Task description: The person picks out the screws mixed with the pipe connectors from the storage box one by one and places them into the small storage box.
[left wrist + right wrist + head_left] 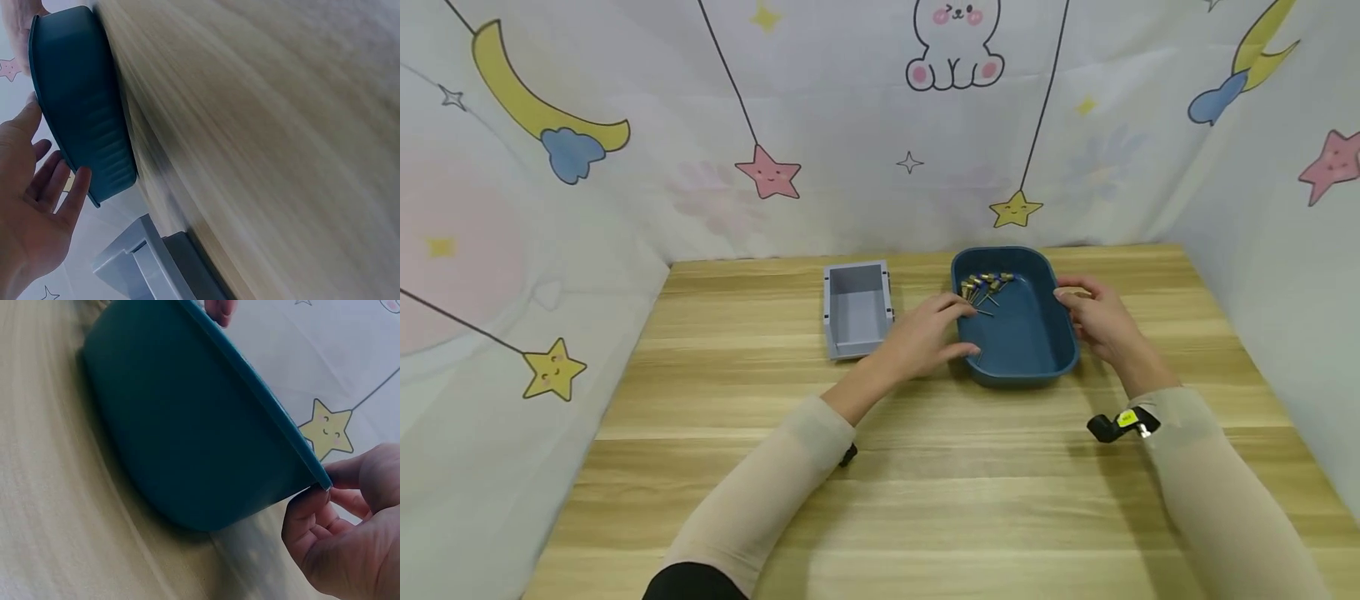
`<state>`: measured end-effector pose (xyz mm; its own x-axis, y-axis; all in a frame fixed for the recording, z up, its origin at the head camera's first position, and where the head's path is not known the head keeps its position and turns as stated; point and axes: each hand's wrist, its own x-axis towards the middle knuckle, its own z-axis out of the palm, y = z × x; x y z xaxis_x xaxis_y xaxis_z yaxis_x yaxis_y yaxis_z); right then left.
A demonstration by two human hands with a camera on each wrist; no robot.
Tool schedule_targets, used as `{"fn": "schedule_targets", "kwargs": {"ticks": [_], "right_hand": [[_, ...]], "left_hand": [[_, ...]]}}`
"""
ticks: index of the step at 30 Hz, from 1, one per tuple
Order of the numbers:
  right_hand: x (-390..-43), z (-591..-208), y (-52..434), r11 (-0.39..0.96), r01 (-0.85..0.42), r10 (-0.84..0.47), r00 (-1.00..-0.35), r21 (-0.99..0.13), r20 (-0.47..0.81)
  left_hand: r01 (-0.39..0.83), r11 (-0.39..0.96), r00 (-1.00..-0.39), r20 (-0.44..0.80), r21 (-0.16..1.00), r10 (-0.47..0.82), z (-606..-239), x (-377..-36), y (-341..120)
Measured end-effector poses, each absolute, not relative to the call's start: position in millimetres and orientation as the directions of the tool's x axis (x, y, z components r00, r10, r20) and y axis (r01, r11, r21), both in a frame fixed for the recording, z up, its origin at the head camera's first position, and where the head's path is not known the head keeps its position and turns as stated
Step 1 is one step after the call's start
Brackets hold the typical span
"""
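Observation:
A dark blue plastic basin (pixel 1018 337) stands on the table, with several small brass-coloured pieces on thin metal shanks (pixel 988 283) gathered at its far left inside, some showing blue. My right hand (pixel 1101 321) pinches the basin's right rim between thumb and fingers; the right wrist view shows the thumb over the lip and curled fingers under it. At the left rim, my left hand (pixel 928 333) reaches over with spread, relaxed fingers, the thumb near the front left corner. In the left wrist view its fingers (pixel 72 194) lie along the rim, gripping nothing.
Left of the basin stands a grey rectangular box (pixel 857 312) with small dark fittings on its side edges. Both are on a wood-grain table (pixel 985 492). A white cloth (pixel 850 200) printed with stars and moons hangs behind and at both sides.

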<state>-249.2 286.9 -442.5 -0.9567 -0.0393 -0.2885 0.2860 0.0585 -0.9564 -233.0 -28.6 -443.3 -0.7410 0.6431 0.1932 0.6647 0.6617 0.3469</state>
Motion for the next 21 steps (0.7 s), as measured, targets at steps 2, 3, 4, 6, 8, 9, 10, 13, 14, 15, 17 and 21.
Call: {"fn": "schedule_targets", "kwargs": {"ticks": [2, 3, 4, 6, 8, 9, 10, 13, 14, 15, 17, 21], "right_hand": [[-250.5, -441.6, 284.5, 0.058, 0.279, -0.027, -0.959, -0.958, -0.281], [-251.1, -441.2, 283.9, 0.054, 0.278, -0.024, -0.96, -0.959, -0.28], [-251.8, -441.1, 283.8, 0.048, 0.279, -0.023, -0.96, -0.959, -0.28], [-252.4, -441.2, 284.3, 0.039, 0.286, -0.022, -0.958, -0.957, -0.287], [-252.0, -442.1, 285.1, 0.038, 0.284, -0.02, -0.958, -0.958, -0.285], [-251.6, -442.7, 285.4, 0.043, 0.281, -0.018, -0.959, -0.959, -0.282], [-251.3, -443.1, 285.5, 0.042, 0.281, -0.015, -0.959, -0.959, -0.282], [-250.9, -444.2, 284.9, 0.033, 0.273, -0.005, -0.962, -0.961, -0.274], [-251.0, -444.5, 284.4, 0.031, 0.27, -0.003, -0.963, -0.963, -0.27], [-251.1, -444.9, 283.8, 0.029, 0.265, 0.0, -0.964, -0.964, -0.265], [-251.0, -445.2, 282.6, 0.025, 0.259, 0.002, -0.966, -0.965, -0.259], [-249.8, -444.9, 282.1, 0.038, 0.257, 0.006, -0.966, -0.966, -0.257]], "left_hand": [[0.667, 0.656, -0.739, 0.201, 0.353, 0.643, -443.4, -234.1, -30.1], [0.67, 0.652, -0.737, 0.208, 0.354, 0.644, -443.2, -234.5, -30.6], [0.672, 0.651, -0.735, 0.213, 0.354, 0.643, -443.0, -234.8, -31.0], [0.675, 0.646, -0.732, 0.215, 0.357, 0.646, -442.6, -235.1, -31.5], [0.679, 0.642, -0.728, 0.212, 0.357, 0.652, -442.9, -235.4, -31.8], [0.678, 0.642, -0.728, 0.207, 0.357, 0.654, -442.7, -235.3, -32.0], [0.678, 0.643, -0.728, 0.202, 0.358, 0.655, -442.7, -235.5, -31.9], [0.679, 0.639, -0.724, 0.19, 0.361, 0.663, -441.1, -236.7, -31.2], [0.679, 0.638, -0.724, 0.189, 0.362, 0.663, -440.4, -237.3, -30.9], [0.679, 0.639, -0.724, 0.19, 0.361, 0.663, -440.0, -238.1, -30.2], [0.679, 0.641, -0.725, 0.191, 0.358, 0.661, -438.8, -239.4, -28.7], [0.676, 0.63, -0.729, 0.226, 0.383, 0.646, -436.6, -243.0, -23.5]]}}
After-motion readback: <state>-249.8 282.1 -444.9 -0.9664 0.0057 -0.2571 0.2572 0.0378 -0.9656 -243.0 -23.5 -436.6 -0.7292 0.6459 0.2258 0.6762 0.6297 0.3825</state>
